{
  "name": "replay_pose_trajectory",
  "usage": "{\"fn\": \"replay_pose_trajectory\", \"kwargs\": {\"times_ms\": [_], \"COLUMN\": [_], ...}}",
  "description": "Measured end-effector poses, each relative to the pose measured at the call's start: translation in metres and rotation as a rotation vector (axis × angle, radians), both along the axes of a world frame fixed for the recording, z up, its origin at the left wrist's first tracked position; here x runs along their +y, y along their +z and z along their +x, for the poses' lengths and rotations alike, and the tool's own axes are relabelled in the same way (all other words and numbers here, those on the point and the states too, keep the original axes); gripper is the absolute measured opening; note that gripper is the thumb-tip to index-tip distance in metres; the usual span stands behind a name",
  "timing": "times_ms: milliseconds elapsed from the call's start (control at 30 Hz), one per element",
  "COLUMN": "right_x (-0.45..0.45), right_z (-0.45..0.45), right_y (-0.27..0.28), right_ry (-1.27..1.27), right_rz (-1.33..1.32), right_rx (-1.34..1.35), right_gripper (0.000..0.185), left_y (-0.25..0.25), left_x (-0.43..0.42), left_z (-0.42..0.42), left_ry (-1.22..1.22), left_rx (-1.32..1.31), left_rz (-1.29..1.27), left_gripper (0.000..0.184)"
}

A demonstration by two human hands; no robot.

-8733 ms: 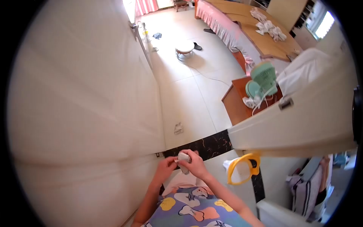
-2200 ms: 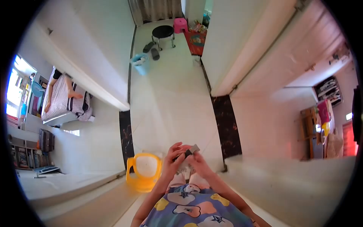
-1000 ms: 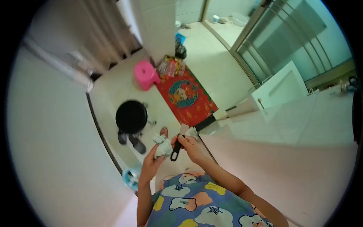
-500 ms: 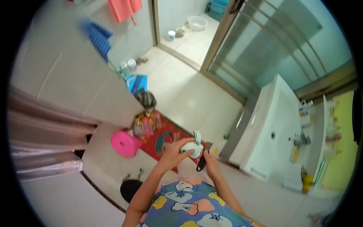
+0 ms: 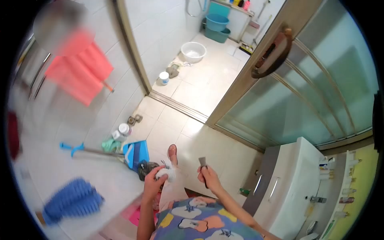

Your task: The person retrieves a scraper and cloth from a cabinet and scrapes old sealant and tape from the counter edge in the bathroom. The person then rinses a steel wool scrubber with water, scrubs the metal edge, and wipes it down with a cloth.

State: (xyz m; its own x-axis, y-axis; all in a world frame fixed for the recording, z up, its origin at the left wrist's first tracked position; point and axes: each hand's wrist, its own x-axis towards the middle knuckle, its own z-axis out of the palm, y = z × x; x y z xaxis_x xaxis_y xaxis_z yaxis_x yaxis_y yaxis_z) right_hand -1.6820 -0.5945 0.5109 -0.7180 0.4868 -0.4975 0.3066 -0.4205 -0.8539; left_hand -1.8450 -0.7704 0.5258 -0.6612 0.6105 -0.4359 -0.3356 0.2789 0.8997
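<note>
Tiled floor [image 5: 166,125]; scraper [image 5: 202,162] partly hidden.

I'm in a home bathroom with a tap [image 5: 318,199] at the wall-side edge of a washbasin [image 5: 295,182], a glass door [image 5: 306,108], tiled walls [image 5: 158,26] and a hanging coral towel [image 5: 82,66].

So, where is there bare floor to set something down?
Free: the floor tiles ahead of the right hand, between the foot and sink cabinet; also those past the door track, between white basin and glass door. Crowded: around the blue dustpan, with a dark bag and white tub close by.
</note>
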Motion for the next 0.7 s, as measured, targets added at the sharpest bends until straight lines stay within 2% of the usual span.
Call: {"fn": "replay_pose_trajectory", "kwargs": {"times_ms": [33,133,233,367,400,467,567,700], "right_x": [0.019,0.086,0.149,0.243,0.265,0.301,0.382,0.465], "right_z": [-0.029,-0.1,-0.161,-0.222,-0.236,-0.249,-0.296,-0.322], "right_y": [-0.005,-0.01,0.017,0.004,0.001,-0.001,0.004,0.036], "right_ry": [-0.044,-0.17,-0.217,-0.343,-0.423,-0.442,-0.603,-0.726], "right_rz": [0.015,-0.038,0.011,0.038,-0.016,0.011,0.023,0.08], "right_rx": [-0.047,-0.026,0.025,0.001,0.061,0.018,0.029,-0.001], "right_gripper": [0.024,0.018,0.016,0.014,0.014,0.012,0.015,0.019], "left_y": [-0.005,0.015,0.041,0.046,0.046,0.044,0.036,0.032], "left_x": [0.021,0.125,0.236,0.389,0.427,0.484,0.558,0.65], "left_z": [-0.033,-0.128,-0.199,-0.275,-0.295,-0.317,-0.356,-0.398], "left_ry": [0.015,-0.188,-0.293,-0.573,-0.594,-0.617,-0.528,-0.511], "left_rx": [-0.005,0.223,0.157,0.357,0.392,0.427,0.144,-0.002], "left_rz": [0.029,-0.006,0.118,0.203,0.219,0.231,0.244,0.159], "left_gripper": [0.037,0.036,0.036,0.035,0.035,0.035,0.032,0.029]}}
